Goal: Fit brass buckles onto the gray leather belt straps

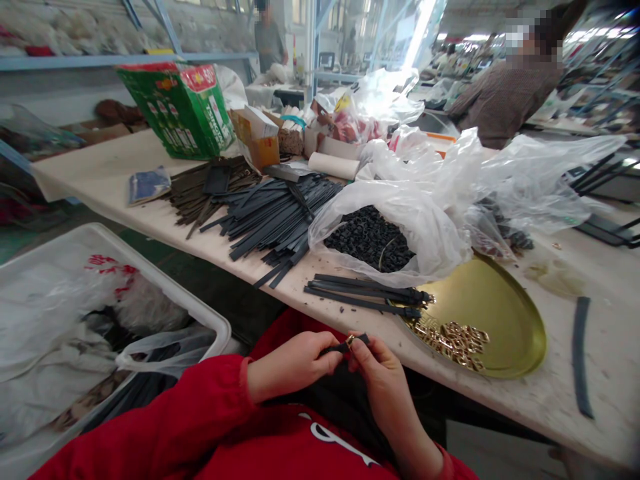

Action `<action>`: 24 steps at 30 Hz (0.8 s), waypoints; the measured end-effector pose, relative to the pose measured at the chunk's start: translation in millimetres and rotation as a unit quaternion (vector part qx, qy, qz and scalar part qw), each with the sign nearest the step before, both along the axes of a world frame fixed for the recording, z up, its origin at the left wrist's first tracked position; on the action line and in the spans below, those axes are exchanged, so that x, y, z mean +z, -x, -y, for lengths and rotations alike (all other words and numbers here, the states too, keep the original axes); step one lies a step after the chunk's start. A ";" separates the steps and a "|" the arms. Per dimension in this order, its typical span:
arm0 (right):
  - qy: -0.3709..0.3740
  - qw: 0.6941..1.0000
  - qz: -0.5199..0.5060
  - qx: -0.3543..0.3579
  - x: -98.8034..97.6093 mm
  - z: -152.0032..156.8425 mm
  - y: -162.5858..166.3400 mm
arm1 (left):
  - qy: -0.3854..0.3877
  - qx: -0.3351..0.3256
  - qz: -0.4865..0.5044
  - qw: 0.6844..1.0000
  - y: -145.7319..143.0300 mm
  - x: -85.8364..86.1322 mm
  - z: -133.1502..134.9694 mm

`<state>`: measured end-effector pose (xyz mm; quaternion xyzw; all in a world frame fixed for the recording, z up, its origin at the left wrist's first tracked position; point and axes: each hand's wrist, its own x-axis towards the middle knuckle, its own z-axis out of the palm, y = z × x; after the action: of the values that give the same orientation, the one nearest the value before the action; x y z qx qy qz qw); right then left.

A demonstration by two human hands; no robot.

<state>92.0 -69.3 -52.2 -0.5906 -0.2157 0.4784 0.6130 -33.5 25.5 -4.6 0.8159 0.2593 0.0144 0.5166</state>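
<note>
My left hand [295, 363] and my right hand [377, 373] meet in my lap below the table edge, both pinched on a short black strap [336, 347] with a small gold buckle [351, 340] on it. On the table just above lie a few finished black straps [365, 293] with buckles. A gold round tray [505, 313] to the right holds a heap of gold buckles [457, 340]. A clear plastic bag [425, 227] holds small black loops [370, 240].
A pile of long black strips [270, 217] covers the table's middle left. A green carton [180, 107], small boxes and plastic bags stand behind. A white bin [210, 317] with bags sits at my left. A lone black strip [580, 353] lies at right. Other people work beyond.
</note>
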 end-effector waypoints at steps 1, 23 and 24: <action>-0.003 1.000 -0.020 -0.007 -0.9 0.0 1.0 | 0.017 0.007 0.003 1.000 0.5 1.3 0.1; 0.005 0.990 0.141 -0.003 -0.4 0.3 5.4 | 0.227 0.137 -0.003 0.964 -7.1 -20.3 5.9; -0.008 0.982 0.189 -0.001 -0.4 1.4 5.6 | 0.209 0.147 -0.001 0.967 -6.8 -22.0 7.4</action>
<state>86.5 -70.7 -52.6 -0.6657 -0.3311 0.3551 0.5667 -26.8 18.2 -26.6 0.6425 0.3741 0.0344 0.6679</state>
